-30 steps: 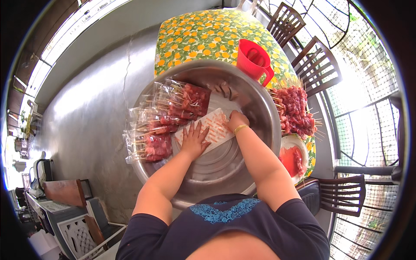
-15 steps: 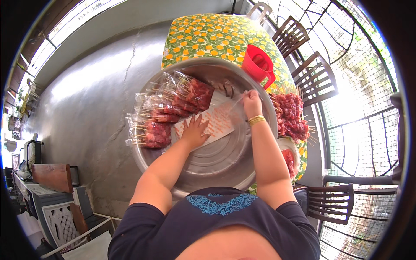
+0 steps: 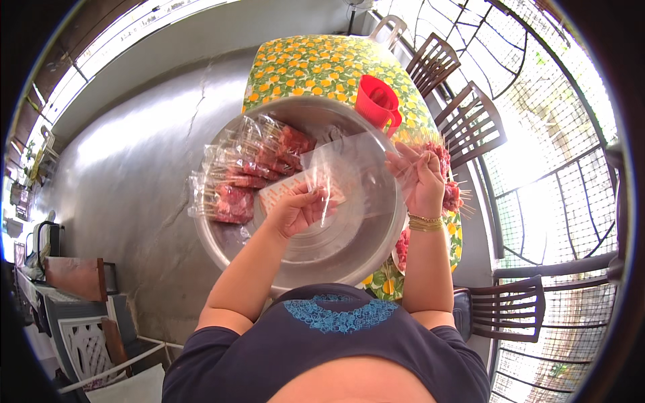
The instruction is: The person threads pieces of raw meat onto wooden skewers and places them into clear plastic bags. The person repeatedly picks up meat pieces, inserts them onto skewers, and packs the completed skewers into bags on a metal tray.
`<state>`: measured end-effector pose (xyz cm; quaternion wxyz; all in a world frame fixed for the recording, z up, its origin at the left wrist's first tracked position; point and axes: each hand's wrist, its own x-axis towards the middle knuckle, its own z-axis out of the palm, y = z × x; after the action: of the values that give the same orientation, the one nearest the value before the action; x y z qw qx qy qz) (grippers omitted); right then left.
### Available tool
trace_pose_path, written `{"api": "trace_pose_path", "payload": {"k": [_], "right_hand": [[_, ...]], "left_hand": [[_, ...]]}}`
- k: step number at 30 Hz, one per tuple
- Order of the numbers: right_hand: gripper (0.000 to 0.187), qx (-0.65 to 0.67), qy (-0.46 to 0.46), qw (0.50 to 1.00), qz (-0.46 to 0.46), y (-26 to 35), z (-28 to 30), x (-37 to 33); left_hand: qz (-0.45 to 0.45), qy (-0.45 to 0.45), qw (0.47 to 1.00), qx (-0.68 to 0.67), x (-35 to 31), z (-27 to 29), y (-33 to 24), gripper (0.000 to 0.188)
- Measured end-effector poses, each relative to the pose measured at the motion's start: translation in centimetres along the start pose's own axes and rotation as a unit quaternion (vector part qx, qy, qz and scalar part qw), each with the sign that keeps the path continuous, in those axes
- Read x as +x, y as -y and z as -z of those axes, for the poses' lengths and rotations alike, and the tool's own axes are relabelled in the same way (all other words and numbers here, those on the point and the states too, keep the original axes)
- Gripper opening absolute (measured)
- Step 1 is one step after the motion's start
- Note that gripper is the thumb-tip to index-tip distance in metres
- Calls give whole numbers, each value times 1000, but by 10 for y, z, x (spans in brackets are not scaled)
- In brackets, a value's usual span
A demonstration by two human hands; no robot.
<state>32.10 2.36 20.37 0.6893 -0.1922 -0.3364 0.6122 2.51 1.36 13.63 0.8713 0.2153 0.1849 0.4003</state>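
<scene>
Over a large metal basin (image 3: pixel 302 265), a clear plastic bag (image 3: pixel 363 158) is stretched between my two hands. My left hand (image 3: pixel 299 209) pinches one end of it, fingers curled. At the basin's right rim my right hand (image 3: pixel 427 185) grips the other end, its fingertips pressed together. Below my left hand lies a white packet with orange print (image 3: pixel 272 195), partly covered by the hand and the bag. Bagged skewers of raw red meat (image 3: pixel 235 201) sit in a row along the basin's left side, sticks pointing left.
The basin stands on a table with a lemon-patterned cloth (image 3: pixel 302 67). A red pitcher (image 3: pixel 376 101) is behind its right rim. Unbagged meat skewers (image 3: pixel 451 196) lie right of my right hand, near a plate of meat (image 3: pixel 402 252). Wooden chairs (image 3: pixel 470 127) line the right side.
The clear bag has come up off the printed packet. My left hand has lifted from the packet and now pinches the bag; my right hand has moved right and nearer to me.
</scene>
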Motion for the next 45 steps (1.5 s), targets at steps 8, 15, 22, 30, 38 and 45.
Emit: {"api": "trace_pose_path", "payload": {"k": [8,15,22,30,38,45], "right_hand": [[36,-622,48,751,217,-11,-23,-79],[27,-643,270,702,144,-8,-54,-98],[13,-702,240,624,247,5,-33,-126],[16,-653,283,699,68,12,-13,-136],[14,-652,271,706,46,35,16,-141],[11,-123,239,909,-319,43,15,-153]], "left_hand": [[-187,-229,686,665,-66,-44,32,4],[-252,-179,489,816,-76,-102,85,9],[-333,-233,451,794,-77,-126,112,10],[-336,-264,404,809,-68,-125,159,26],[-411,-284,541,677,-70,-136,171,18],[-320,-333,625,630,-64,-121,176,7]]}}
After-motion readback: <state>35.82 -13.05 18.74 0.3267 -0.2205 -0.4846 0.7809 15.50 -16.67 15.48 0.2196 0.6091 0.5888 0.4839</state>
